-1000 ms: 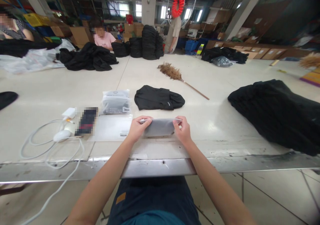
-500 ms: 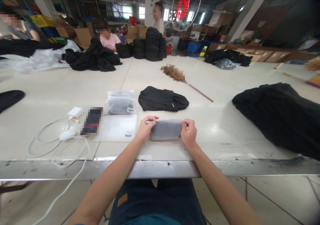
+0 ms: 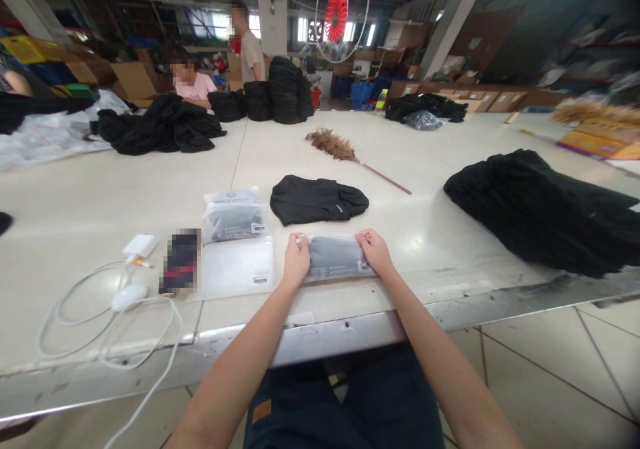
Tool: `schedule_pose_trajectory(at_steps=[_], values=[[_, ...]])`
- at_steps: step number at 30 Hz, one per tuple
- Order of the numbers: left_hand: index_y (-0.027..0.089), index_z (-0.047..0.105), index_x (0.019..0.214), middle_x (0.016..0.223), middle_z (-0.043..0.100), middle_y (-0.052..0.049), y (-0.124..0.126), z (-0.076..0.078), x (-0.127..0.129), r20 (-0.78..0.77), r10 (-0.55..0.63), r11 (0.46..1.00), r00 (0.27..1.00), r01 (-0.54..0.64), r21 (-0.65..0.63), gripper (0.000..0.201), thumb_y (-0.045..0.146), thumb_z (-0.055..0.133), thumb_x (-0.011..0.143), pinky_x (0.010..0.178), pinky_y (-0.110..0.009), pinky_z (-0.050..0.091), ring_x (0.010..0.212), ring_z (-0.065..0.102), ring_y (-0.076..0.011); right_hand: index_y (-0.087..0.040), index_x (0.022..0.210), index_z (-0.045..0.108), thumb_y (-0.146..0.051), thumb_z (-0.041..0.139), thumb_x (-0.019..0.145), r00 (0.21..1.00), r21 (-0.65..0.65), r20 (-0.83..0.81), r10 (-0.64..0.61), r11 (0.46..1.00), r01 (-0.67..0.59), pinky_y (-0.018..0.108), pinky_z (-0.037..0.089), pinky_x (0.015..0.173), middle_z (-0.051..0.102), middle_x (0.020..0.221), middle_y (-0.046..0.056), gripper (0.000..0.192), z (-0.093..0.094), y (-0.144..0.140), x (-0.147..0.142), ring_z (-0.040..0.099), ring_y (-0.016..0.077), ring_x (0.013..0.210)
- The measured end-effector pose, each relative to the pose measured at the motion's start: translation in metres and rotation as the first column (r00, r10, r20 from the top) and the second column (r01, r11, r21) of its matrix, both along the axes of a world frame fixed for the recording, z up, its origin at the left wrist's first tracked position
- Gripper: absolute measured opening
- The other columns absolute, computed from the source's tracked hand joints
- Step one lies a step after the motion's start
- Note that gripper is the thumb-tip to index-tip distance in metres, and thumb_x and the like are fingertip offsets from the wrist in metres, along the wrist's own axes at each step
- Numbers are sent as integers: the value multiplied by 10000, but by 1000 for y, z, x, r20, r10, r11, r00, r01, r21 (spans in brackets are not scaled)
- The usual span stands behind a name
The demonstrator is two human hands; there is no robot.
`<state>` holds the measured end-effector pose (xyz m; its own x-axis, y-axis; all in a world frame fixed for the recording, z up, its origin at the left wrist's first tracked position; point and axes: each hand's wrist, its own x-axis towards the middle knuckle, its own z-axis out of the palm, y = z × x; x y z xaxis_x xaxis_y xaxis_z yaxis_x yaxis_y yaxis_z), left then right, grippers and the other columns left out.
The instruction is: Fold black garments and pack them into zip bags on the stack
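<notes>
A clear plastic bag (image 3: 334, 257) with dark folded fabric inside is stretched between my two hands near the table's front edge. My left hand (image 3: 297, 260) pinches its left upper corner, and my right hand (image 3: 374, 250) pinches the right upper corner. Printing and a small label show on the bag's face. Just beyond it lies a black cloth garment (image 3: 318, 199) with a small white mark. To the left rest a filled, printed plastic bag (image 3: 234, 216) and, nearer me, a flat frosted bag (image 3: 237, 264) with a barcode label.
Left of the bags lie a phone (image 3: 181, 261) and a white charger (image 3: 139, 245) with coiled cable. A feather duster (image 3: 332, 145) lies farther back. A black fabric pile (image 3: 543, 209) fills the right side; stacked black cloth (image 3: 285, 91) stands at the back, near two people.
The bag in my hands has turned so its printed, labelled face now shows. My view has swung right. The standing person in the background has moved left.
</notes>
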<state>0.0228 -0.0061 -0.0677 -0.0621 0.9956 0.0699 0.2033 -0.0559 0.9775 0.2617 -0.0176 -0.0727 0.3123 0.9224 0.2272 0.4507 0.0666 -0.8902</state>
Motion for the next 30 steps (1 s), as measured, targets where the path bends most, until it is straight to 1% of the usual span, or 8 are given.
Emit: schedule_pose_trajectory(at_steps=[6,14,17,20,22,24,26,30], values=[[229,564,1039,642,514,58,6,-3,-3,-65,-19,999,998,21,32,163,323,452,965,606,-239,384,542,486,-127,-213,839,594,-654,591,785,988,-42,-131,83,995,-90,238,406,506,587,622,-26,445,-9,1,10,520,137,544],[228,588,1116,694,537,32,7,2,-7,-97,25,991,995,-12,133,279,403,417,982,626,-252,413,624,521,-140,-222,883,554,-659,604,792,946,-47,-281,163,982,-183,223,386,452,539,604,-43,449,-13,2,8,488,122,508],[222,586,1118,770,584,14,6,4,-8,-97,45,986,994,-29,165,290,418,420,983,695,-265,445,697,557,-145,-224,1010,539,-615,642,785,915,-48,-336,222,966,-252,241,445,501,603,714,-21,463,-10,-1,9,560,142,594],[215,584,1111,819,604,-2,6,4,-9,-63,112,978,992,-99,183,294,430,435,978,761,-282,462,770,577,-158,-230,1131,523,-494,730,742,877,-46,-331,348,923,-383,290,517,646,640,857,3,513,-6,-6,15,627,168,750],[214,583,1110,814,603,-3,7,3,-10,-17,142,975,990,-137,174,295,436,445,973,774,-286,468,777,579,-162,-219,1099,567,-416,737,741,855,-75,-289,432,880,-470,324,522,737,655,893,21,442,-3,-9,19,643,181,813],[215,584,1108,805,602,-3,7,4,-11,9,148,974,989,-147,171,293,437,454,968,786,-288,471,780,583,-165,-207,1024,608,-376,697,769,838,-114,-254,484,845,-523,339,512,770,674,888,36,319,0,-10,20,650,187,818],[215,586,1105,817,608,-7,5,7,-11,13,145,973,989,-145,180,289,434,458,966,812,-295,471,805,590,-171,-203,982,616,-353,654,789,836,-123,-230,499,837,-534,337,503,777,683,877,39,247,2,-11,18,650,187,812],[220,591,1083,892,635,-28,-1,14,-13,16,171,960,985,-171,221,268,420,457,967,856,-304,460,868,593,-184,-205,991,605,-325,648,773,842,-103,-211,495,846,-523,330,495,789,685,899,40,252,3,-10,14,641,184,827]])
